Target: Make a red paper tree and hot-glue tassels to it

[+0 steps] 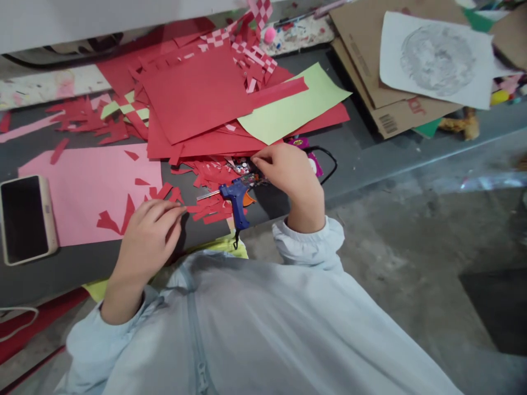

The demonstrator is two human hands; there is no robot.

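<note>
My left hand [150, 236] is over the table's near edge, beside red paper scraps [212, 211]; its fingers are pressed together near a scrap, and what they hold, if anything, is too small to name. To the right, my right hand [290, 170] has thumb and forefinger pinched beside a pile of small shiny pieces [242, 166], their tips too small to make out. Between the hands lies a blue glue gun [235, 198], its metal nozzle pointing left. Stacked red sheets [201, 99] and a pale green sheet [292, 104] lie beyond.
A phone [27, 219] lies at the far left on a pink sheet [99, 192]. Cardboard [362, 71] and a printed white sheet [438, 60] are at the back right. A black cord [334, 164] loops beside my right hand.
</note>
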